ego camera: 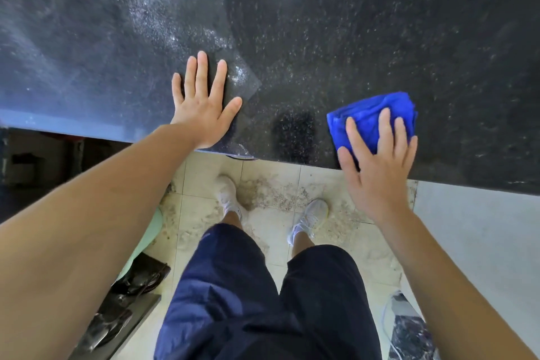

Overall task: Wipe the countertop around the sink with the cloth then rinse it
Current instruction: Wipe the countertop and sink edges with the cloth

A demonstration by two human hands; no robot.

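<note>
On the dark speckled stone countertop (350, 38), near its front edge, the left hand (201, 114) lies flat with straight, spread fingers. Well apart to the right, the right hand (380, 166) presses with straight fingers on the bunched bright blue cloth (371, 114), which lies on the countertop.

The blue cloth (371, 114) sits bunched in soft folds on the black, white-speckled worktop (321, 38), just inside its near edge, with my right grip (380, 166) pressing flat-fingered on its near half.
</note>
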